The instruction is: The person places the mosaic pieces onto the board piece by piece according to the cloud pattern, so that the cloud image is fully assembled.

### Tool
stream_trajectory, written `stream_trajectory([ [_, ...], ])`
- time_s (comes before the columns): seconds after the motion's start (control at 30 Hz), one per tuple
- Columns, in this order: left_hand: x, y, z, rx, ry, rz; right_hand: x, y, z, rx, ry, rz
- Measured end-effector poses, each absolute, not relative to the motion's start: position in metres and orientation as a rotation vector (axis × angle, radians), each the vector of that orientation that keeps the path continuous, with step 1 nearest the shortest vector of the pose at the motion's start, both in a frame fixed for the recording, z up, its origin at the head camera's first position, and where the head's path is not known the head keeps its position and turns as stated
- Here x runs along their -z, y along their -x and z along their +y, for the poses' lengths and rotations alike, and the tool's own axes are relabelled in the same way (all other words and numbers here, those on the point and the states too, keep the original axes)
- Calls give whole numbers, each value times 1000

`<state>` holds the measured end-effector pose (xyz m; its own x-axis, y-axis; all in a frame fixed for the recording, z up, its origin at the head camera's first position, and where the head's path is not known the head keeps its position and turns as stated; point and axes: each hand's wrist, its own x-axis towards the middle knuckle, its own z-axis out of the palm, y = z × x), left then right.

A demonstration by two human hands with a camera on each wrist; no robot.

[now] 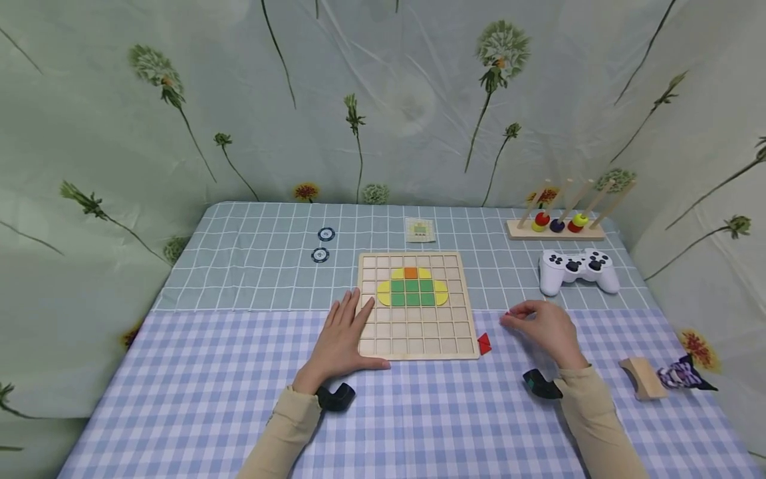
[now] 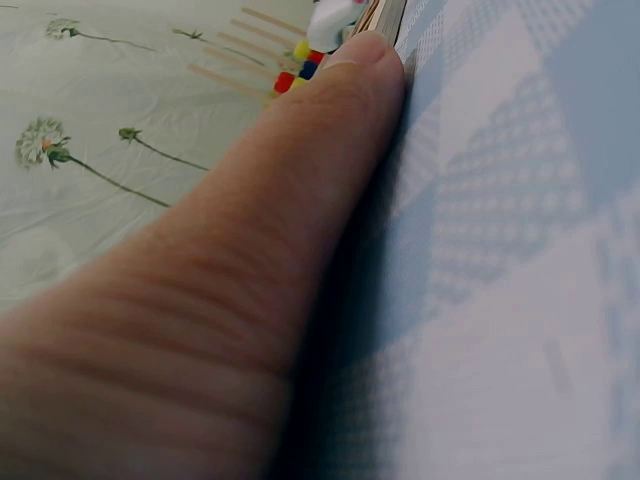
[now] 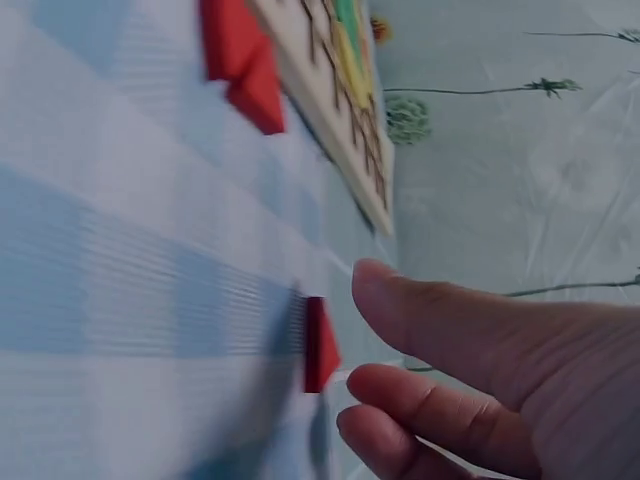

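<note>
A square wooden grid board (image 1: pixel 390 346) lies mid-table with green tiles (image 1: pixel 412 293), yellow rounded tiles (image 1: pixel 383 293) and one orange tile (image 1: pixel 410 273) in its upper cells. My left hand (image 1: pixel 341 340) rests spread at the board's left edge, its thumb along the near corner. To the right of the board, my right hand (image 1: pixel 547 330) hovers low beside a single red triangular tile (image 3: pixel 320 345). In the right wrist view the thumb and fingers stand apart, with that tile just beyond their tips. More red triangular tiles (image 1: pixel 484 344) lie against the board's lower right corner.
Behind the board lie a small pattern card (image 1: pixel 420 230) and two round chips (image 1: pixel 320 255). At the right are a white game controller (image 1: pixel 578 269), a peg stand with coloured beads (image 1: pixel 555 230), a wooden arch block (image 1: pixel 644 379) and a purple patterned object (image 1: pixel 682 374).
</note>
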<state>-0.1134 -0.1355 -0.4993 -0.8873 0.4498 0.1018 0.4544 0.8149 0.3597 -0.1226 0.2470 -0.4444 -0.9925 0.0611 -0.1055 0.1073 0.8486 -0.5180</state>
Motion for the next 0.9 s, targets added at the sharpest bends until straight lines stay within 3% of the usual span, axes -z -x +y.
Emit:
stream_trajectory([
  [0.4, 499, 113, -135, 605, 746, -2988, 455, 121, 237, 852, -148, 2937],
  [0.67, 500, 114, -135, 612, 754, -2971, 458, 127, 225, 997, 58, 2970],
  [0.9, 500, 114, -136, 601, 743, -2979, 447, 138, 178, 1238, 295, 2889],
])
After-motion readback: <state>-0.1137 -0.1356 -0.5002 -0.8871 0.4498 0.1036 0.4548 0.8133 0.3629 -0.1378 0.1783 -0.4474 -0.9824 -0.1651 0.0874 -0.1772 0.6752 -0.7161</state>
